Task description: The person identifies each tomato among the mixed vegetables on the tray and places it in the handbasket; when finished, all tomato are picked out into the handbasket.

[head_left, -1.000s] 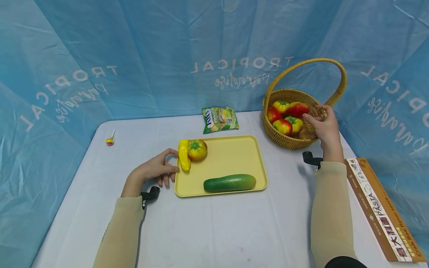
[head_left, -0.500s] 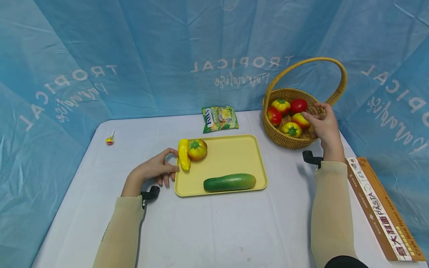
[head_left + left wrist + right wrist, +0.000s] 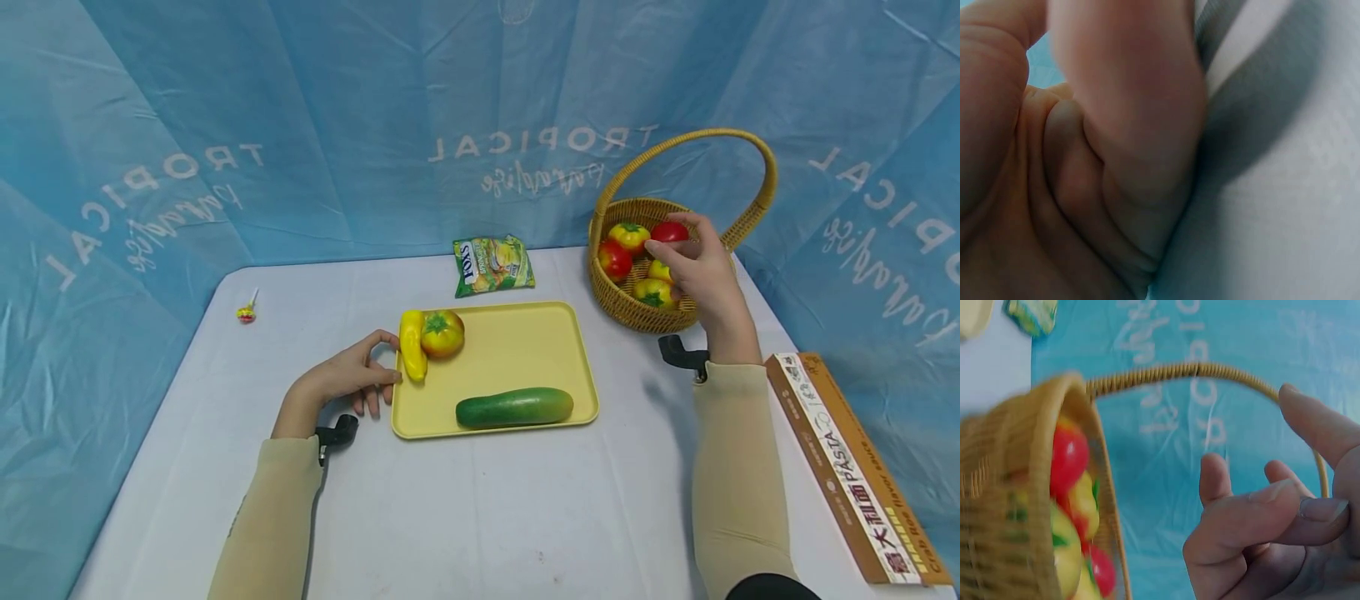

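Note:
My left hand [image 3: 345, 379] is at the left edge of a yellow tray [image 3: 517, 358], thumb and index fingertips touching its rim at separate spots. Close by them on the tray lie a yellow banana [image 3: 412, 346] and a tomato-like yellow-red fruit [image 3: 442, 333]. A long green cucumber-like vegetable [image 3: 514, 408] lies along the tray's front. My right hand [image 3: 705, 271] hovers over a wicker basket [image 3: 618, 307], thumb and index finger apart, holding nothing. Inside are several red and yellow fruits [image 3: 628, 238], partly hidden by the hand. In the left wrist view, bent fingers [image 3: 1135, 112] fill much of the frame.
Behind the tray lies a green Fox's candy bag [image 3: 493, 266]. At far left is a lollipop [image 3: 247, 312]. A long pasta box [image 3: 855, 467] lies along the table's right side. The tall basket handle [image 3: 693, 135] arches beside the right hand.
Fruits in the basket shifted between the two earlier frames. Since then my right hand has moved left and slightly up from the basket's right side. The left hand and tray stay put.

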`<act>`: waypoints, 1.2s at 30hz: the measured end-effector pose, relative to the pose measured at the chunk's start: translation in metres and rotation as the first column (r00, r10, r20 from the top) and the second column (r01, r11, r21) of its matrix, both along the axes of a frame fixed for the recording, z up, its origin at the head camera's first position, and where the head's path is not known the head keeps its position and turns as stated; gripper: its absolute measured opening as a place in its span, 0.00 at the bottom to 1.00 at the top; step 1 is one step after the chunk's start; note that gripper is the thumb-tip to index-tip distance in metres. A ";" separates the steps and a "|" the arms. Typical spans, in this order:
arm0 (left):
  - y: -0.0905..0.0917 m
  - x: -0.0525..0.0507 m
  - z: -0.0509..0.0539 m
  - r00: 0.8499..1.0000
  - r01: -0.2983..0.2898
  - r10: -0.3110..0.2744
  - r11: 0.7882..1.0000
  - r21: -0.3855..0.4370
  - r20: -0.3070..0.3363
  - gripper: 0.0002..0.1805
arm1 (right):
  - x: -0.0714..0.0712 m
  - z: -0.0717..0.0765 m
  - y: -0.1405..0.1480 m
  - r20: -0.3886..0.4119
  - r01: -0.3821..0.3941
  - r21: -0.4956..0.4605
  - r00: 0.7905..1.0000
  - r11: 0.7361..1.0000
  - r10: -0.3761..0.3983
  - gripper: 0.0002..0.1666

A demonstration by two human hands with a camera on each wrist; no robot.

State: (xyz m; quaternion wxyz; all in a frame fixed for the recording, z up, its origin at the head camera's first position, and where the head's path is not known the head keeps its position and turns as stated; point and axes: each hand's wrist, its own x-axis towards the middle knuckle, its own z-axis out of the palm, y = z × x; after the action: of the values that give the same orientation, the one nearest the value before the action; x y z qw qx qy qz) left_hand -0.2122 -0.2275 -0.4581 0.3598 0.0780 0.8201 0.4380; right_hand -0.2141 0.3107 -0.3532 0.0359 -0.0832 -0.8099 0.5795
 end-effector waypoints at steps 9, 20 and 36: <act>0.001 0.001 -0.001 1.000 0.002 -0.002 1.000 0.001 -0.008 0.35 | -0.001 0.005 -0.036 -0.057 -0.240 -0.112 0.970 0.964 0.235 0.36; 0.000 0.000 -0.001 1.000 0.000 -0.001 1.000 -0.008 -0.014 0.36 | -0.038 -0.021 -0.090 0.094 -0.567 -0.066 0.816 0.821 0.571 0.39; 0.000 0.001 0.002 1.000 -0.001 0.001 1.000 -0.020 -0.002 0.35 | -0.075 -0.049 -0.171 0.267 -0.843 -0.031 0.511 0.538 0.817 0.41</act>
State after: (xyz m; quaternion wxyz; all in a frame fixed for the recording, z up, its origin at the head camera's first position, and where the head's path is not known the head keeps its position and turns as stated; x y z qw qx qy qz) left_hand -0.2109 -0.2273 -0.4559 0.3598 0.0744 0.8247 0.4300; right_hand -0.2895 0.1397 -0.4024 -0.3435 0.2440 -0.7769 0.4679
